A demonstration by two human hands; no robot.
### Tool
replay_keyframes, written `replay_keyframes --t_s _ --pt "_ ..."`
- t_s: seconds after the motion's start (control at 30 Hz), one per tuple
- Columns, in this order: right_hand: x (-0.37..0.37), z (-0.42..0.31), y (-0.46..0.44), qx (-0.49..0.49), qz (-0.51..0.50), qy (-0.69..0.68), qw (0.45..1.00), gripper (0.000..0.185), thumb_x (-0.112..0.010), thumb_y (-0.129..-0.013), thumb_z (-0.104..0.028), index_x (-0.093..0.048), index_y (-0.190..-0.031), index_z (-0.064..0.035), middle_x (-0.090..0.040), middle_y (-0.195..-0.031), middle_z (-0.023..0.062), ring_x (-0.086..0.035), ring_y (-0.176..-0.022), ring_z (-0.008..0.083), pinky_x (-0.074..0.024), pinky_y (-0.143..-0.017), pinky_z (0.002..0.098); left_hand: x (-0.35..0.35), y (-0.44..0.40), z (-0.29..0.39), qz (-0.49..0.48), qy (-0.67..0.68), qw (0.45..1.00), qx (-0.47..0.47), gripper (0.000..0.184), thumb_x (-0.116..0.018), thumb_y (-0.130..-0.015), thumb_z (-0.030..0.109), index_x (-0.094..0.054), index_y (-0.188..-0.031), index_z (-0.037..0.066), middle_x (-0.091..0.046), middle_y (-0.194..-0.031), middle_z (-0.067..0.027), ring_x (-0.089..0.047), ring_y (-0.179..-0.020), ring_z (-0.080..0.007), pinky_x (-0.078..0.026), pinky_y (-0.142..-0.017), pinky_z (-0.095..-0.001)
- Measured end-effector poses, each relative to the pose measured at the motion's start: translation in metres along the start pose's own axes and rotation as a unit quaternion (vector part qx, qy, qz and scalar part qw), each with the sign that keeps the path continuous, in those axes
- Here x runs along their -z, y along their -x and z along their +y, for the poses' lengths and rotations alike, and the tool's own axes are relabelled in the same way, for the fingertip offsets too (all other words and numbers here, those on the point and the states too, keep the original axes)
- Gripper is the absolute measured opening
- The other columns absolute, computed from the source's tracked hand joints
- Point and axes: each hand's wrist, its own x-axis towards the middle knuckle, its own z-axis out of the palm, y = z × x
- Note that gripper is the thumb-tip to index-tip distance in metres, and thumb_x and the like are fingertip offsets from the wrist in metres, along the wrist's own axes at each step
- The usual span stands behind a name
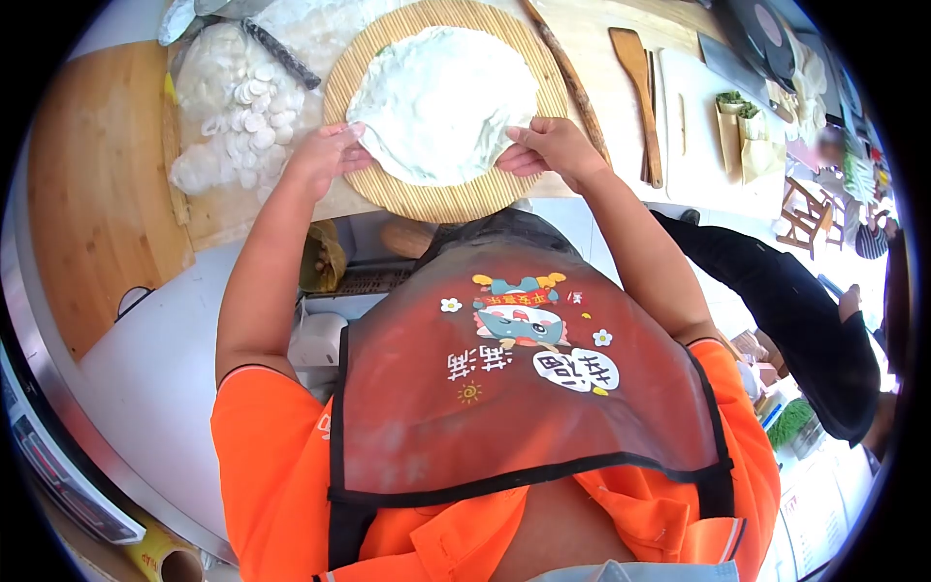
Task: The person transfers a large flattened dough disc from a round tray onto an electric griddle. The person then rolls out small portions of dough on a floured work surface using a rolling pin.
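Note:
A wide, thin round of pale dough (441, 107) lies on a round ribbed mat (427, 202) of bamboo or straw at the counter's front edge. At the dough's near left rim, my left hand (335, 158) pinches the edge between thumb and fingers. Opposite it, my right hand (551, 150) grips the near right rim, thumb on top and the other fingers curled beneath. A faint green tint shows through the dough, but what lies under it is hidden.
Left of the mat is a plastic bag with several pale discs (257, 121) and a dark stick (281, 53). To the right lie a long wooden rod (572, 78), a wooden spatula (635, 87) and a white board (693, 126) with wrapped greens (747, 131). A dark-clothed person's limb (776, 291) shows at right.

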Motion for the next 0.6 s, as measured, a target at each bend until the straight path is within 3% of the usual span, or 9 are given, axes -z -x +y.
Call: replay_keyframes --t_s 0.13,0.23,0.33,0.43,0.53,0.6 --pt "-0.004 -0.001 0.007 -0.041 -0.004 0.024 0.999 0.038 -0.067 -0.1 -0.031 -0.062 -0.102 0.0073 -0.074 -0.089 0.0186 -0.075 -0.077 0.0233 -0.0634 -0.071 0.0317 -0.01 0.02 -0.009 0.04 0.132 0.989 0.046 0.035 -0.068 -0.099 0.029 -0.066 -0.113 -0.002 -0.073 -0.096 -0.0103 -0.07 -0.092 -0.018 -0.058 -0.08 -0.032" --pt "-0.004 0.01 -0.001 -0.002 0.011 0.083 0.996 0.035 -0.071 -0.096 -0.026 -0.062 -0.102 0.0067 -0.074 -0.088 0.0161 -0.074 -0.074 0.0199 -0.062 -0.067 0.0302 -0.019 0.031 -0.016 0.048 -0.039 0.997 0.046 0.029 -0.069 -0.098 0.026 -0.068 -0.109 -0.001 -0.072 -0.093 -0.0076 -0.069 -0.089 -0.0159 -0.056 -0.076 -0.0284" --pt "-0.01 -0.001 0.004 0.029 0.05 0.125 0.99 0.028 -0.071 -0.095 -0.02 -0.062 -0.103 0.0062 -0.073 -0.089 0.0145 -0.073 -0.074 0.0176 -0.0615 -0.068 0.0294 -0.025 0.026 -0.024 -0.005 -0.2 0.98 0.014 0.024 -0.068 -0.097 0.023 -0.069 -0.104 -0.001 -0.071 -0.089 -0.0053 -0.068 -0.086 -0.0137 -0.054 -0.074 -0.026" --pt "-0.012 0.002 -0.003 0.034 0.059 0.052 0.996 0.026 -0.07 -0.097 -0.017 -0.061 -0.106 0.0063 -0.072 -0.095 0.0138 -0.073 -0.078 0.018 -0.063 -0.074 0.0291 -0.039 0.025 -0.04 0.023 -0.094 0.994 -0.05 0.035 -0.068 -0.097 0.024 -0.063 -0.118 -0.003 -0.071 -0.095 -0.0094 -0.068 -0.086 -0.0168 -0.055 -0.077 -0.0284" --pt "-0.011 0.007 -0.007 0.019 0.046 -0.027 0.998 0.028 -0.069 -0.097 -0.015 -0.059 -0.11 0.0073 -0.07 -0.098 0.015 -0.073 -0.082 0.0198 -0.0636 -0.075 0.0304 -0.052 0.036 -0.035 0.06 0.147 0.987 -0.005 0.03 -0.072 -0.094 0.019 -0.061 -0.109 -0.004 -0.068 -0.084 -0.0062 -0.069 -0.081 -0.0176 -0.055 -0.072 -0.0286" --pt "-0.016 0.011 -0.006 0.02 0.043 -0.038 0.998 0.03 -0.069 -0.096 -0.013 -0.057 -0.112 0.0093 -0.069 -0.1 0.0173 -0.074 -0.083 0.0222 -0.064 -0.073 0.0315 -0.063 0.038 -0.043 0.122 0.12 0.985 -0.013 0.034 -0.075 -0.091 0.016 -0.057 -0.112 -0.004 -0.069 -0.087 -0.0082 -0.069 -0.08 -0.0205 -0.055 -0.072 -0.0303"
